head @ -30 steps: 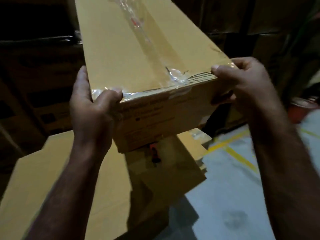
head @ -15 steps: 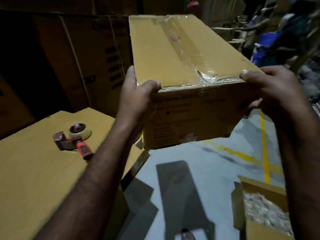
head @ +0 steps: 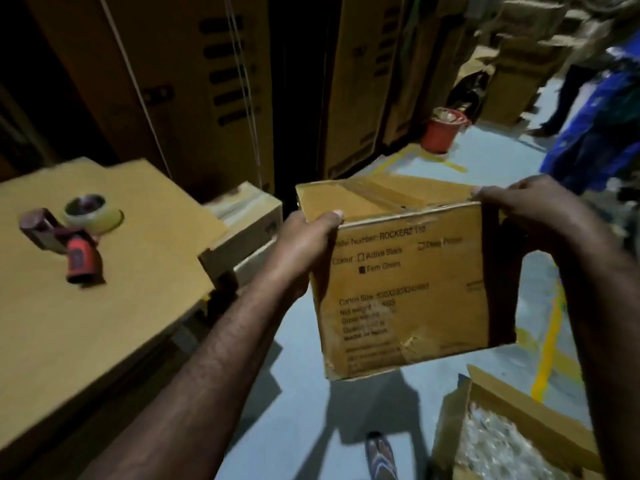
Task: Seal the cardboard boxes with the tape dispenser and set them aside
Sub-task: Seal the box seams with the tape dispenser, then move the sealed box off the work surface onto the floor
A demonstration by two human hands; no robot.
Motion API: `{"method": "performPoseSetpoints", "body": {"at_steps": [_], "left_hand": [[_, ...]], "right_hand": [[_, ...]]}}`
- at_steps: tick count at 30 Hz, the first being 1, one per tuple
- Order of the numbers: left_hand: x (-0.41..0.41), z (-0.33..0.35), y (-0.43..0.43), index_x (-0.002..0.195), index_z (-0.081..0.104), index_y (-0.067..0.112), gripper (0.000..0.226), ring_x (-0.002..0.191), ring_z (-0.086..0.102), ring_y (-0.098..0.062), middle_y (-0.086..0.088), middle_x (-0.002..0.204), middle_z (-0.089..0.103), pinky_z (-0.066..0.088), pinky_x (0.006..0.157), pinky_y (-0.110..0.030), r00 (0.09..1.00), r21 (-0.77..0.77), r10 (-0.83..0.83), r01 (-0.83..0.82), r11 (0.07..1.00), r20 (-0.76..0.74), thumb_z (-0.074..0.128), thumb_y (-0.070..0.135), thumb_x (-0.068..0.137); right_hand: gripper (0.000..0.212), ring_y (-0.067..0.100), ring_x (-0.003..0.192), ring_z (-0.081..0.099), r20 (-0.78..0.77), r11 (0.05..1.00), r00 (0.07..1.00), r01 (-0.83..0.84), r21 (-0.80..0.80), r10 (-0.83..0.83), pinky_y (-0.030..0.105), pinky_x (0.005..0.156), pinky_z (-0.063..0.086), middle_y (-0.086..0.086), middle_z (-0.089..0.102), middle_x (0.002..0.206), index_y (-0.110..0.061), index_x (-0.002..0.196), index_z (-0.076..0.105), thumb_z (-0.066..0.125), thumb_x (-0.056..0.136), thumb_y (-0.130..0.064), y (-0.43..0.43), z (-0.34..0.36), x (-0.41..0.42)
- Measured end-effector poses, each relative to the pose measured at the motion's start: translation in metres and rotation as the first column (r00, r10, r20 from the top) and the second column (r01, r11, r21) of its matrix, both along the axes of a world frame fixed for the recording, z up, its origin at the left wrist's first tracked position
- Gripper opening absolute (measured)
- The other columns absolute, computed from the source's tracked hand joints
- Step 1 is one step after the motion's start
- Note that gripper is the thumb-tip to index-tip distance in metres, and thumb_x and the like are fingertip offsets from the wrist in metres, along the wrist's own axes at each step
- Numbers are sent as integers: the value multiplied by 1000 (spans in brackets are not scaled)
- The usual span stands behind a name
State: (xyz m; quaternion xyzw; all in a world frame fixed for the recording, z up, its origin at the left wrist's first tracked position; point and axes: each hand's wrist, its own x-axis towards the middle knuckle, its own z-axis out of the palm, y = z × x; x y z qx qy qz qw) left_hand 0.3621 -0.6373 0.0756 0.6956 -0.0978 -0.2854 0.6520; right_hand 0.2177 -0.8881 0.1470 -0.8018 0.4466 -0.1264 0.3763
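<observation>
Lowered to mid-frame, the taped box, gripped at its top corners by left hand and right hand fingers, still needs setting aside.

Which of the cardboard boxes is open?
The box at lower right: its flaps stand up and pale filling shows inside. The carried box is taped shut.

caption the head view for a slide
Taped cardboard box held by left hand and right hand; tape dispenser lies on a carton

free: grey floor under box | blocked: tall cartons behind, open carton lower right
</observation>
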Motion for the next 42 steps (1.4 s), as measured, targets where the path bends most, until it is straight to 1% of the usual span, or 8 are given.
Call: {"method": "performPoseSetpoints", "body": {"at_steps": [6,11,18,22,29,32,36,42], "left_hand": [[2,-109,-72,86,59,12,6,69,50,-28,-11,72,48,41,72,-51,893,259,207,-106,960,-399,63,13,90],[6,-214,-88,88,62,-4,8,63,62,-32,-18,78,62,51,63,-43,785,402,377,-180,898,-491,64,-8,81],[14,-366,-120,109,58,-4,40,79,67,-31,-18,93,70,55,65,-39,725,497,561,-343,797,-400,70,-21,75],[17,-445,-134,110,52,6,48,80,60,-21,-10,97,64,48,51,-26,694,513,621,-406,756,-365,71,-21,74],[20,-567,-144,102,55,20,56,95,67,-27,-4,100,69,60,84,-53,658,559,683,-453,695,-315,82,-7,60],[16,-607,-146,96,54,23,57,93,67,-29,-4,97,70,59,80,-57,668,574,687,-455,681,-286,79,6,48],[14,-647,-151,93,52,25,54,87,67,-28,-3,92,69,60,72,-56,666,619,701,-445,647,-255,77,-1,53],[24,-706,-144,100,54,18,63,76,68,-34,-11,85,68,60,50,-47,712,679,663,-368,635,-234,68,-7,44]], "right_hand": [[61,35,71,68,-203,981,960,-181,75,193,51,70,61,22,67,78,2,82,65,72,70,-58,-103,-141,63],[52,30,75,69,-271,941,911,-256,223,312,41,68,59,15,69,83,-3,87,64,74,68,-50,-138,-279,108],[43,32,89,68,-194,894,946,-159,418,259,44,73,59,11,66,97,-10,100,58,74,64,-28,-165,-476,145],[33,30,55,63,-173,854,936,-190,484,306,38,46,52,18,60,81,-2,101,57,70,73,-14,-171,-556,164],[42,27,68,58,-60,774,926,-275,571,373,37,58,49,12,54,76,7,90,56,71,62,-21,-187,-669,173],[32,23,52,48,35,700,908,-345,625,416,38,53,44,8,42,59,14,69,41,64,64,-9,-182,-695,175],[20,20,52,45,63,708,926,-327,626,372,40,54,41,6,38,58,-9,57,43,62,61,-6,-178,-741,176],[36,26,65,47,98,701,924,-346,623,369,51,58,49,14,42,69,14,78,43,69,65,-8,-182,-817,168]]}}
